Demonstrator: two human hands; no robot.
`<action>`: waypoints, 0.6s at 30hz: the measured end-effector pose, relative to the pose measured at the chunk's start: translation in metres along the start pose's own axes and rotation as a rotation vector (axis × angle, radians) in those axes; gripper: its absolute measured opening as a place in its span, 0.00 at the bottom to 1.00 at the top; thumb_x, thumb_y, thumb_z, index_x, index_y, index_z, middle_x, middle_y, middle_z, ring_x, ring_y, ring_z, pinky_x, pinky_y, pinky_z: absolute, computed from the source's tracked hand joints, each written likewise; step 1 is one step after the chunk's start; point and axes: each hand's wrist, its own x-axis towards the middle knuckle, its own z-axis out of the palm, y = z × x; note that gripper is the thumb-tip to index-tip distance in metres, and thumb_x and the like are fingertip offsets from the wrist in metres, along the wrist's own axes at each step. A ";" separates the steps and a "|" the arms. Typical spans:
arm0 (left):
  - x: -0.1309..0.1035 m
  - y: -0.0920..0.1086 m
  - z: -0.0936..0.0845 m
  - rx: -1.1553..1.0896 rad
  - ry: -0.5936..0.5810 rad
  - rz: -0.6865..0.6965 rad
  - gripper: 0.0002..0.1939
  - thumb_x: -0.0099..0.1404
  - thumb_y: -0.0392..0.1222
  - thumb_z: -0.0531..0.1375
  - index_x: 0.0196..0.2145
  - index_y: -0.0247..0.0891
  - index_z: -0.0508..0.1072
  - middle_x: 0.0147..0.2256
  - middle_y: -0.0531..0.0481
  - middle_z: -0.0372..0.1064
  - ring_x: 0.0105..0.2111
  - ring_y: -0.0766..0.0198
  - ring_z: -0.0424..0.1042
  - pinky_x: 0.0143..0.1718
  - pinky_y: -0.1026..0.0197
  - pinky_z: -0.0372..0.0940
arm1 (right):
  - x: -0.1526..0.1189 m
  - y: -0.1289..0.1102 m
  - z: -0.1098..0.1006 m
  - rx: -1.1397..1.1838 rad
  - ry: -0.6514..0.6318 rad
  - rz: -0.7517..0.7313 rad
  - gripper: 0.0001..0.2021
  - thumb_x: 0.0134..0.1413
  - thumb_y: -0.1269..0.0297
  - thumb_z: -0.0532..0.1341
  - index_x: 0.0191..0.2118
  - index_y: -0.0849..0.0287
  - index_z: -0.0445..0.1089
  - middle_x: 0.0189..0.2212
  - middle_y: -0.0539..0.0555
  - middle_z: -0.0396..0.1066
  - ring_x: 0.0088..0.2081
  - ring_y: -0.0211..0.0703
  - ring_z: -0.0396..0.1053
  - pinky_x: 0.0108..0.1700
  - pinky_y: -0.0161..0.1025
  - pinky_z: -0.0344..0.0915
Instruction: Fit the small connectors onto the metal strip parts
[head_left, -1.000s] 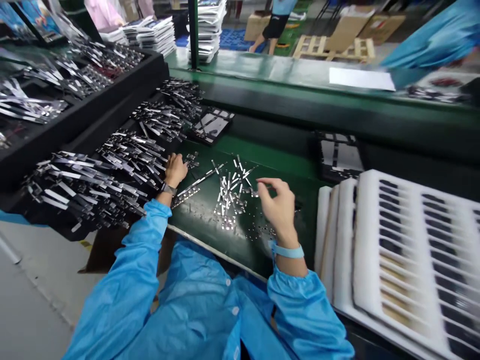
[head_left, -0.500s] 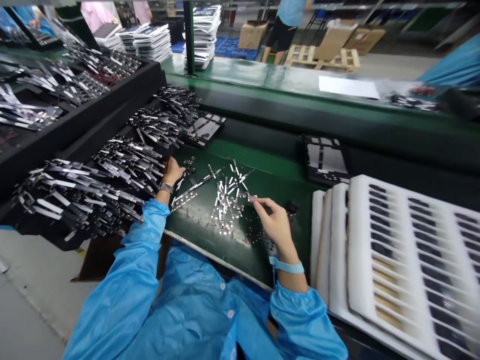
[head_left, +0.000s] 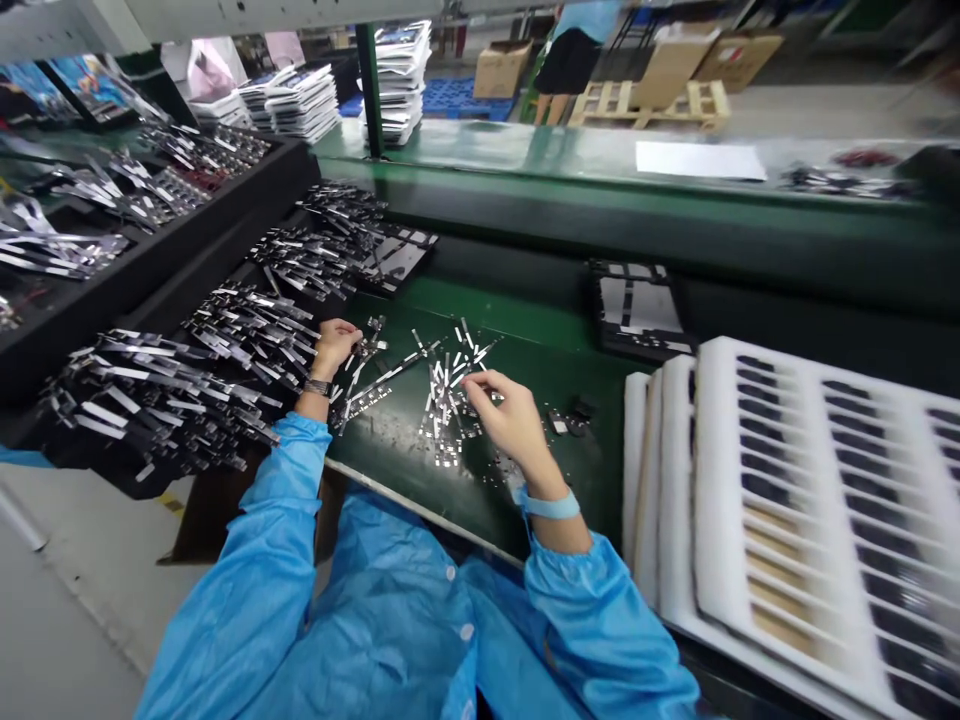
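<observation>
My left hand [head_left: 336, 347] is closed, fingertips together, beside a few loose flat strips [head_left: 367, 400] at the left of the green work surface. Whether a strip is between those fingers is too small to make out. Thumb and forefinger pinched, my right hand [head_left: 511, 418] is over the right edge of a loose pile of thin silver-and-black strips, like flex cables [head_left: 448, 385]. What it pinches cannot be told from the pile behind it. Small dark parts [head_left: 574, 415] lie to the right of this hand.
Bundles of similar strips [head_left: 157, 400] fill black trays on the left. White foam trays [head_left: 709, 480] with slotted dark parts stand at right. Two black trays with grey sheets [head_left: 645, 305] [head_left: 397, 258] sit farther back. A white paper [head_left: 701, 160] lies on the ledge.
My right hand has moved left from the pile's right side to over its edge. The small piece at its fingertips no longer shows clearly. My left fingers have drawn together; the view shifted slightly.
</observation>
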 end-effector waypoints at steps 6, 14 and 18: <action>-0.002 0.001 -0.005 -0.131 -0.009 -0.049 0.05 0.59 0.38 0.68 0.29 0.36 0.76 0.25 0.51 0.75 0.25 0.66 0.70 0.32 0.64 0.64 | 0.080 -0.018 0.084 -0.152 -0.314 -0.176 0.12 0.66 0.69 0.63 0.51 0.57 0.79 0.50 0.58 0.82 0.53 0.52 0.77 0.60 0.47 0.68; 0.002 0.002 -0.007 -0.198 -0.013 -0.090 0.08 0.62 0.38 0.70 0.30 0.36 0.74 0.27 0.51 0.75 0.26 0.63 0.76 0.35 0.61 0.70 | 0.145 0.000 0.169 -0.490 -0.448 -0.059 0.16 0.63 0.71 0.68 0.55 0.64 0.79 0.58 0.67 0.77 0.58 0.58 0.73 0.62 0.47 0.66; 0.005 -0.002 -0.004 -0.205 -0.001 -0.107 0.09 0.67 0.36 0.68 0.31 0.37 0.71 0.27 0.50 0.75 0.28 0.62 0.78 0.35 0.61 0.72 | 0.151 0.015 0.176 -0.508 -0.442 -0.012 0.10 0.64 0.67 0.68 0.49 0.62 0.81 0.51 0.65 0.80 0.55 0.56 0.74 0.58 0.44 0.66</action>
